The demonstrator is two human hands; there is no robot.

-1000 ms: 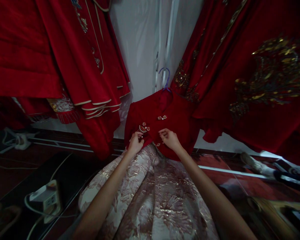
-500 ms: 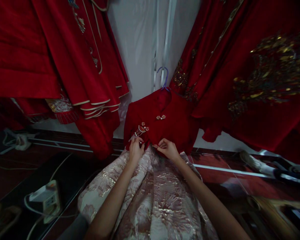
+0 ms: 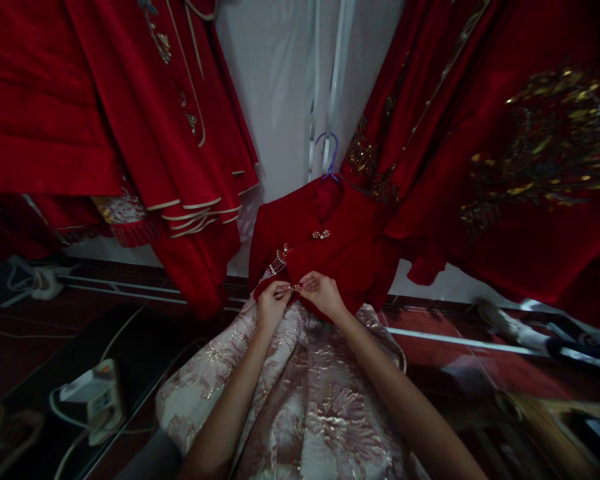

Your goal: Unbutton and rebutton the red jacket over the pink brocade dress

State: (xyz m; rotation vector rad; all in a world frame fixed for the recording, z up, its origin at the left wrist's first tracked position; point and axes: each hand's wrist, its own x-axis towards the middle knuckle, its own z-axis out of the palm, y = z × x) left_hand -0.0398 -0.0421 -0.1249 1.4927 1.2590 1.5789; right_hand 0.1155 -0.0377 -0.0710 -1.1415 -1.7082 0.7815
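Observation:
A red jacket (image 3: 350, 247) hangs on a purple hanger (image 3: 333, 157) in front of me. My left hand (image 3: 273, 303) pinches the lower front edge on the left side. My right hand (image 3: 323, 293) pinches the other front edge, and the fingertips of both hands nearly meet at a small beaded clasp (image 3: 296, 288). Higher on the chest sits a fastened beaded clasp (image 3: 321, 235). A beaded tassel brooch (image 3: 280, 259) lies above my left hand. Below the jacket spreads a pale floral brocade skirt (image 3: 330, 400) with a metallic sheen.
Red garments with pale piping (image 3: 180, 133) hang at the left, and red garments with gold embroidery (image 3: 555, 147) at the right. A white power strip (image 3: 103, 403) with cables lies on a dark surface at lower left. A metal rail (image 3: 460, 339) runs low at right.
My right hand has moved left with its jacket edge, up to my left hand. The two front edges, apart before, now come together at the clasp.

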